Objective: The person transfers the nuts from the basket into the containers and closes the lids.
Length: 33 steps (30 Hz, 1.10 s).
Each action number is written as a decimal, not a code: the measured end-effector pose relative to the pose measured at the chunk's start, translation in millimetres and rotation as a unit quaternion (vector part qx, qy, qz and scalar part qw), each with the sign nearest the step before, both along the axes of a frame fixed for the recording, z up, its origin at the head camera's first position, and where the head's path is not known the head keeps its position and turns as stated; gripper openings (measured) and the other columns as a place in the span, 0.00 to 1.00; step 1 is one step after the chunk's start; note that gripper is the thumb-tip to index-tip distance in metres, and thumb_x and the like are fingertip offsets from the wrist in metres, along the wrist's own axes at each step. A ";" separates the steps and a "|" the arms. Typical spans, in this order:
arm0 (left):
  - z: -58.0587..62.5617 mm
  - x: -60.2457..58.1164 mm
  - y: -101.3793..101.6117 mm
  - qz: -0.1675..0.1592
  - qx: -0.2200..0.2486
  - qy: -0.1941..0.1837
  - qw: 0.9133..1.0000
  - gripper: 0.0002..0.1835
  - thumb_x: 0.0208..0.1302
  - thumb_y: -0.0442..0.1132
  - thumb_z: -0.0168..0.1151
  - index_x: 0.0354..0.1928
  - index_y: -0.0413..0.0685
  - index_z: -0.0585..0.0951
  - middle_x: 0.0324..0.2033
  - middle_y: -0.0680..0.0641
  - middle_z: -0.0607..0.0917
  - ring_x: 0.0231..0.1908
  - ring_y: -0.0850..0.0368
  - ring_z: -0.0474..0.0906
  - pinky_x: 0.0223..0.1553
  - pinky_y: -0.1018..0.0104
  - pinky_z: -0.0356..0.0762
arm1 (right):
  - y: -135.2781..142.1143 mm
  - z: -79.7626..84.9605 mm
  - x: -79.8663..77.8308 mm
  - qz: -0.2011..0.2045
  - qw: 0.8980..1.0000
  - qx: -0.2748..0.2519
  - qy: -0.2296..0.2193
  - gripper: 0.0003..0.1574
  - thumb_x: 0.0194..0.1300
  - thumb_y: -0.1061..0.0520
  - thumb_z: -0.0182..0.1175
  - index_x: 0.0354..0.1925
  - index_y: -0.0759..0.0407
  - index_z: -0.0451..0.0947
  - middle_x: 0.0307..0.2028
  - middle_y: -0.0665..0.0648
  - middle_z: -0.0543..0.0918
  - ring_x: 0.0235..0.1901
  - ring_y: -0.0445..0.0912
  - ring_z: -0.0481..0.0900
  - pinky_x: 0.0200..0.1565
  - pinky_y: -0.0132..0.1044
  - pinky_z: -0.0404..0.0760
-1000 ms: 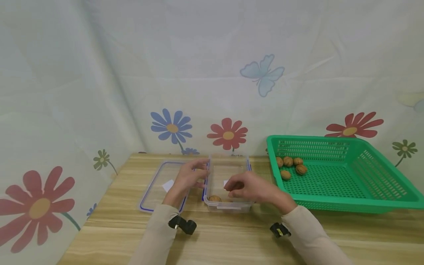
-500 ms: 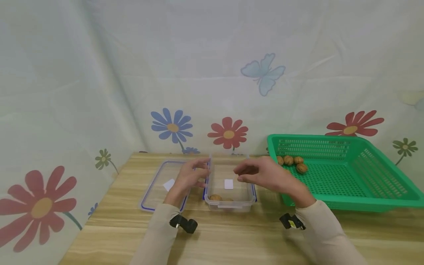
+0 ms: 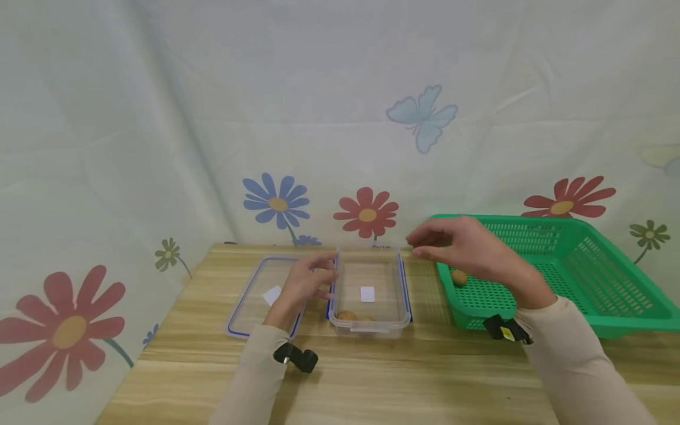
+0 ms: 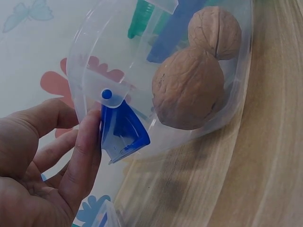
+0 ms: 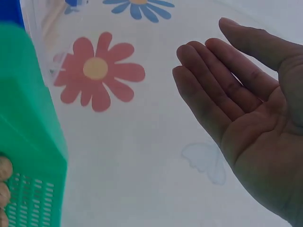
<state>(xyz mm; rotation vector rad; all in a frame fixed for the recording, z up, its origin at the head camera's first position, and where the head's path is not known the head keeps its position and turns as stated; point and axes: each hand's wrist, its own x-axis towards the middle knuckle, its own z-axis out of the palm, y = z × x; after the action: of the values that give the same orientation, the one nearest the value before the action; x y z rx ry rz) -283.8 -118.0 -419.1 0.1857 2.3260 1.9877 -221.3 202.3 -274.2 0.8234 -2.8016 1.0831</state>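
Note:
My left hand (image 3: 305,280) is at the left side of a clear plastic food container (image 3: 370,327), its fingers relaxed and spread. In the left wrist view, a finger rests against the container's hanging blue latch (image 4: 122,130), with other fingertips right at the rim. Two walnuts (image 4: 188,89) lie inside at the near end. My right hand (image 3: 467,248) is raised over the left edge of a green plastic basket (image 3: 536,321), fingers extended and slightly bent; its palm shows bare in the right wrist view. One walnut (image 3: 459,277) shows below it; other walnuts (image 5: 4,193) appear in the right wrist view.
The container's lid (image 3: 239,310), clear with a blue seal, lies flat on the wooden table (image 3: 372,378) left of the container. A white label (image 3: 367,294) shows within the container. A flower-printed curtain (image 3: 319,130) hangs behind the table.
My right hand has moved right and upward from inside the container to the basket's left edge, now blocking most of its walnuts from the head view. The left hand has stayed in place.

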 end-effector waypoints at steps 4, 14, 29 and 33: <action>-0.5 -0.2 -0.4 0.001 0.001 0.000 1.000 0.28 0.69 0.28 0.66 0.70 0.40 0.79 0.60 0.30 0.80 0.50 0.31 0.84 0.30 0.60 0.91 | 12.7 9.0 -5.0 -0.007 1.000 0.001 0.000 0.18 0.74 0.52 0.69 0.58 0.57 0.87 0.52 0.54 0.89 0.50 0.48 0.87 0.57 0.53 0.86; -1.1 -0.2 0.0 0.002 0.002 0.001 1.000 0.28 0.69 0.28 0.65 0.71 0.40 0.78 0.60 0.31 0.80 0.50 0.32 0.83 0.30 0.60 0.91 | 43.5 13.8 -28.1 -0.022 0.999 0.026 0.002 0.19 0.76 0.49 0.67 0.58 0.56 0.86 0.52 0.53 0.89 0.54 0.51 0.85 0.59 0.56 0.84; -1.5 -1.3 0.1 -0.002 0.008 -0.001 1.000 0.28 0.69 0.27 0.64 0.71 0.41 0.79 0.60 0.30 0.79 0.50 0.33 0.84 0.32 0.60 0.92 | 85.4 -0.4 -58.7 -0.053 0.997 0.048 -0.037 0.24 0.79 0.44 0.63 0.62 0.57 0.84 0.56 0.58 0.87 0.58 0.56 0.82 0.60 0.60 0.82; -0.7 -0.5 -0.4 0.001 0.006 -0.004 1.000 0.28 0.69 0.28 0.64 0.70 0.41 0.79 0.59 0.31 0.80 0.50 0.33 0.84 0.32 0.60 0.92 | 94.0 -6.4 -66.4 -0.063 0.995 0.056 -0.049 0.26 0.79 0.43 0.62 0.63 0.58 0.83 0.56 0.59 0.87 0.57 0.56 0.82 0.60 0.61 0.82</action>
<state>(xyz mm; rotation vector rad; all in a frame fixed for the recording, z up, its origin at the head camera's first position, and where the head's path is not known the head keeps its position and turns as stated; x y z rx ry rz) -284.3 -118.3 -419.8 0.1761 2.3118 1.9998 -287.8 296.4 -280.6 0.6057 -2.9727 0.9806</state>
